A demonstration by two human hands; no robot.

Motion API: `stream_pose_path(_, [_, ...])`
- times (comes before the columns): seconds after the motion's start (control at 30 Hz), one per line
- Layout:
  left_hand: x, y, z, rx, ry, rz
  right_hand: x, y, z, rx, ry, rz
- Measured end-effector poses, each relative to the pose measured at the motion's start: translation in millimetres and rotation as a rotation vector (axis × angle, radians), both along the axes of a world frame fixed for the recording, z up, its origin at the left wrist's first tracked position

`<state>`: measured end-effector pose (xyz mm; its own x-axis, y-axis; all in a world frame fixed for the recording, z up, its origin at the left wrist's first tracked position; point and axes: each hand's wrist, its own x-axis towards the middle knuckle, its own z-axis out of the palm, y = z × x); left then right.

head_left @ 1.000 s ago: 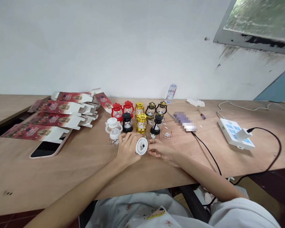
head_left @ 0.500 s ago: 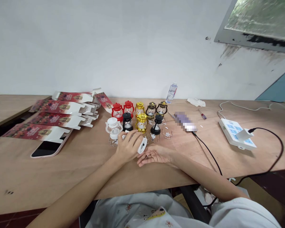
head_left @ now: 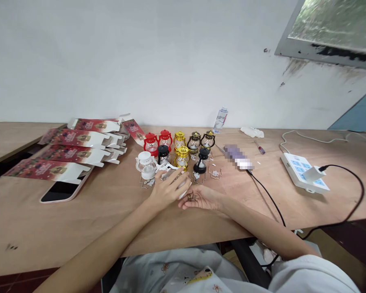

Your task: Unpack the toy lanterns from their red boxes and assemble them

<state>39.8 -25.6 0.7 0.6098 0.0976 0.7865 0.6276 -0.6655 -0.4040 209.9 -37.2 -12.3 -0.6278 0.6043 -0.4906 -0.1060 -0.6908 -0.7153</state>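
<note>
My left hand (head_left: 167, 189) is closed around a white lantern (head_left: 167, 167), tipped on its side, its base turned toward my right palm. Fingers cover much of the clear globe. Just below the base, my right hand (head_left: 205, 197) lies palm up and cupped, fingers loosely curled. Several small brownish pieces (head_left: 192, 197) rest in it, too small to name surely. Beyond my hands stand a white lantern (head_left: 147, 166), black lanterns (head_left: 202, 160), a gold lantern (head_left: 182, 158) and red lanterns (head_left: 151, 143). Bent wire handles (head_left: 216, 173) and small white parts (head_left: 197, 176) lie near them.
Printed red boxes (head_left: 70, 154) are stacked at left, partly over a phone (head_left: 61, 191). A bottle (head_left: 221, 120) stands by the wall. To the right are a screwdriver (head_left: 260, 147), crumpled tissue (head_left: 251, 132), a blurred-out device (head_left: 238, 156) with a black cable, and a power strip (head_left: 301, 167).
The lantern in my left hand has rolled so its base faces down toward my right palm, and its white handle shows more. More small pieces lie in my right palm.
</note>
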Motion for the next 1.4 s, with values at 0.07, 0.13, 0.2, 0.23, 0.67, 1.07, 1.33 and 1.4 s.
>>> stream_pose_path(0.07, [-1, 1, -0.1, -0.021, -0.026, 0.008, 1, 0, 0.1, 0.076, -0.084, 0.007])
stream_pose_path(0.13, [-1, 1, -0.1, -0.046, -0.049, 0.012, 4, 1, 1.2, 0.151, -0.173, 0.064])
stream_pose_path(0.2, [-2, 0, 0.0, -0.07, -0.063, 0.011, 7, 0, 4.4, 0.183, -0.229, 0.165])
stream_pose_path(0.23, [-2, -1, 0.0, -0.079, -0.067, 0.008, 10, 0, 7.0, 0.207, -0.252, 0.23])
stream_pose_path(0.67, [2, -9, -2.0, -0.086, -0.07, -0.059, 116, 72, 55.4, 0.602, -0.945, 0.077])
stream_pose_path(1.07, [2, -9, -3.5, -0.039, -0.092, -0.084, 119, 120, 40.2, 0.81, -1.215, 0.297])
stream_pose_path(1.33, [1, -9, -4.4, -0.058, -0.083, -0.07, 107, 112, 42.4, 0.959, -1.281, 0.369])
stream_pose_path(1.4, [1, -9, -4.8, -0.069, -0.079, -0.067, 108, 111, 43.7, 0.961, -1.278, 0.361])
